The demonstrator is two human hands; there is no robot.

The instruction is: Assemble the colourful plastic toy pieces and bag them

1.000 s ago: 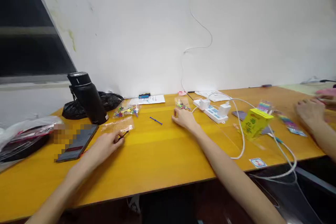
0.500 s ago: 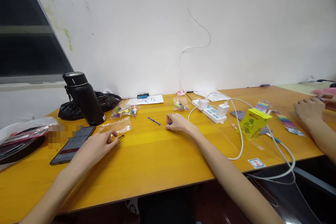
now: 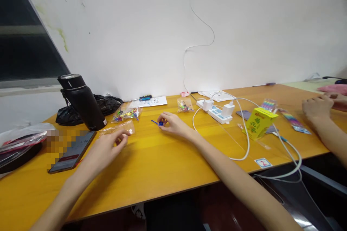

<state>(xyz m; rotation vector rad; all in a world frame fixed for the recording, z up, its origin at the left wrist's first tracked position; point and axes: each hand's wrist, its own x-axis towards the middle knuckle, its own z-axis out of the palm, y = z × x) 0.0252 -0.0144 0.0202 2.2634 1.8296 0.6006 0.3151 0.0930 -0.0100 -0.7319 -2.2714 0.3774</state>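
My right hand (image 3: 173, 124) rests on the yellow table (image 3: 162, 162) with its fingers pinched on a small blue piece (image 3: 160, 123), right beside a thin blue stick (image 3: 154, 121). My left hand (image 3: 108, 148) lies curled near a clear plastic bag (image 3: 119, 129); its fingers are closed on something I cannot make out. A small bag of coloured pieces (image 3: 126, 114) lies beyond it, and another small bag (image 3: 184, 106) sits behind my right hand.
A black bottle (image 3: 81, 101) and a black bag (image 3: 105, 104) stand at the back left, a phone (image 3: 73, 151) near my left arm. A power strip (image 3: 215, 109) with white cables, a yellow carton (image 3: 258, 122) and another person's hands (image 3: 318, 106) are on the right.
My right hand has drawn back left from the small bag by the power strip to the blue stick, with a blue piece in its fingers. My left hand curled in; the dark stick no longer shows.
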